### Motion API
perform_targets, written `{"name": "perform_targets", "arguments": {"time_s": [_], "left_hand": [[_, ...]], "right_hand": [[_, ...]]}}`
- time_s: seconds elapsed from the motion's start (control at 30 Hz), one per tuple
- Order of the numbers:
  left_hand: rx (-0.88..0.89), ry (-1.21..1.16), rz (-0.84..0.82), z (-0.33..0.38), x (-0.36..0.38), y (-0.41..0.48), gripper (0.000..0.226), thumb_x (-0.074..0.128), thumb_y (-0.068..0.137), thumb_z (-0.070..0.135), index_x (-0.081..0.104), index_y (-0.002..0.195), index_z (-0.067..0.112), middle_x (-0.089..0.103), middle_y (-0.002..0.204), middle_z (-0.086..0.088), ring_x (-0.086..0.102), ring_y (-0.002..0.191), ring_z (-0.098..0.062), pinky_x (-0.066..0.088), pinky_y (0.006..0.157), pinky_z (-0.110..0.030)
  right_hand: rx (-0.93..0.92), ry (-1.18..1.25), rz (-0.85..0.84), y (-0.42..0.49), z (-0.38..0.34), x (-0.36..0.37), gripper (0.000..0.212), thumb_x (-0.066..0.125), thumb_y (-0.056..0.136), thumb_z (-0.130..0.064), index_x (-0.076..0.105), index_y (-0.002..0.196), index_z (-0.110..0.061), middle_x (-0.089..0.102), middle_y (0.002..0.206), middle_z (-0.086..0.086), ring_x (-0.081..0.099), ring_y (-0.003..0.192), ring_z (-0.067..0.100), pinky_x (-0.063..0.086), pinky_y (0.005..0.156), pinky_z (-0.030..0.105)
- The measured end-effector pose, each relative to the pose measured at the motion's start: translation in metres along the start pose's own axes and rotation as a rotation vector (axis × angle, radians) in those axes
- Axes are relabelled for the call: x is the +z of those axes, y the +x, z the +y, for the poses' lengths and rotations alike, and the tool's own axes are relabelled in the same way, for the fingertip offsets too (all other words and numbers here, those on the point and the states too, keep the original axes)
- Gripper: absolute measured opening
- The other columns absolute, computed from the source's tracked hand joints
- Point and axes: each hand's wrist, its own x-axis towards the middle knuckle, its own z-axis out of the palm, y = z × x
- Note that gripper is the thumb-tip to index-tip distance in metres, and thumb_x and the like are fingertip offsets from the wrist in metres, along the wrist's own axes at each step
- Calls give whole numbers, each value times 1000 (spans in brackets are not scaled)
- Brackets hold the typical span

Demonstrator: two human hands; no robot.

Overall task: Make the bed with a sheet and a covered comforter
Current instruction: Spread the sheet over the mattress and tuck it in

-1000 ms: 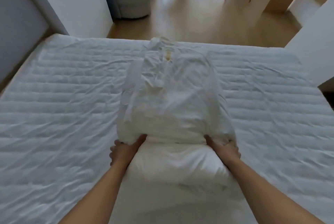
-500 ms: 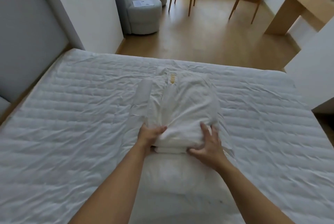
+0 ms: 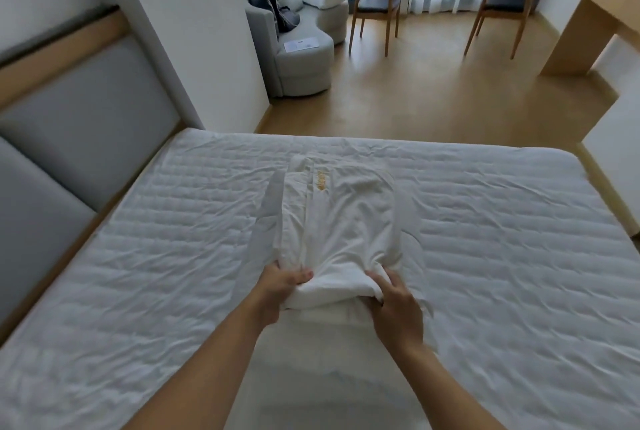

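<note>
A folded white sheet (image 3: 341, 221) with a small yellow embroidered mark lies in the middle of the bed, on the white quilted mattress pad (image 3: 502, 239). My left hand (image 3: 282, 285) grips the sheet's near left edge, thumb on top. My right hand (image 3: 394, 305) grips the near right edge, fingers curled into the fold. More white folded fabric (image 3: 325, 343) lies under the sheet toward me, between my forearms.
A grey padded headboard (image 3: 79, 131) with wood trim runs along the left. A white wall corner (image 3: 194, 48) stands by the bed's far left. Beyond the bed are wood floor, a grey sofa (image 3: 304, 48) with pillows, two wooden chairs (image 3: 375, 3) and a wooden desk (image 3: 599, 20).
My hands moved inward along the sheet's near edge and gathered it. The view tilted up, showing more of the room.
</note>
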Motion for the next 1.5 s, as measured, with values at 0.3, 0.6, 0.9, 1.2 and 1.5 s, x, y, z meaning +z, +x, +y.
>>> {"name": "perform_targets", "arguments": {"time_s": [0.3, 0.6, 0.9, 1.2, 1.5], "left_hand": [[3, 4, 141, -46, 13, -56, 38, 87, 76, 17, 68, 108, 16, 75, 103, -5, 72, 90, -27, 62, 75, -48], [119, 205, 144, -27, -28, -26, 65, 76, 75, 47, 53, 130, 21, 63, 123, -4, 64, 106, -26, 61, 83, -46], [100, -196, -147, 6, -56, -11, 74, 79, 80, 10, 40, 142, 14, 54, 133, -9, 63, 106, -28, 61, 61, -37], [-72, -297, -740, 13, -47, -35, 79, 82, 65, 65, 67, 126, 17, 70, 115, -2, 64, 109, -19, 49, 97, -35], [133, -14, -433, -10, -25, -53, 47, 91, 70, 33, 69, 111, 25, 76, 107, 1, 69, 105, -14, 53, 88, -32]], "right_hand": [[-334, -409, -193, -43, -20, 5, 68, 81, 59, -29, 62, 124, -23, 61, 133, 11, 57, 123, 39, 48, 95, 58], [-58, -293, -312, -24, -81, 38, 33, 44, 92, -15, 65, 115, -24, 70, 109, 7, 60, 110, 32, 46, 96, 46], [239, -77, -64, -47, -113, 34, 21, 48, 93, -13, 69, 95, -18, 71, 90, 6, 61, 82, 27, 36, 64, 31], [403, 89, 125, -72, -142, 32, 17, 50, 93, -26, 65, 85, -25, 67, 74, -5, 62, 70, 18, 48, 60, 33], [296, -170, 94, -63, -148, 31, 29, 41, 97, -18, 69, 106, -12, 73, 98, 8, 67, 93, 30, 49, 73, 35]]}}
